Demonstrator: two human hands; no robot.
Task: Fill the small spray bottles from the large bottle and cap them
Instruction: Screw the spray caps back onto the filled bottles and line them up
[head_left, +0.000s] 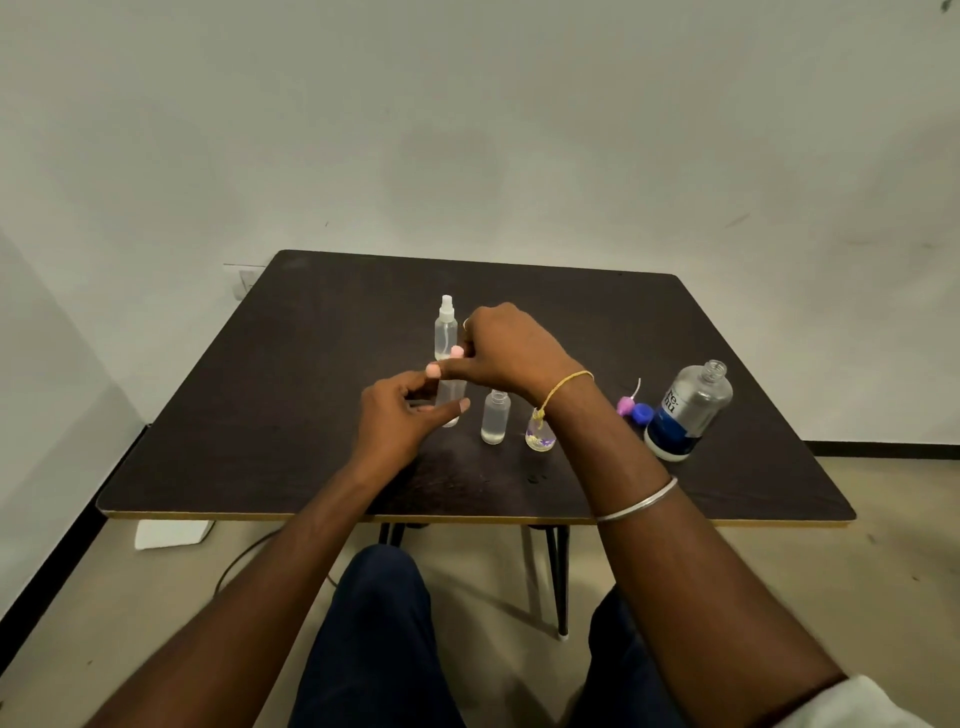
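Observation:
My left hand (405, 415) grips a clear small spray bottle (451, 397) standing on the dark table (260, 415). My right hand (511, 353) is curled over that bottle's top, which it hides. Behind stands a capped clear spray bottle (445, 327). To the right stand an uncapped small bottle (494, 418) and a small round bottle (540, 436) with flowers inside, partly behind my wrist. The large bottle (688, 408) stands open at the right, holding little liquid.
A pink spray pump with its tube (627, 402) and a blue cap (643, 414) lie beside the large bottle. Drops of liquid (535, 477) mark the table near the front. The table's front edge is above my knees. A white wall stands behind.

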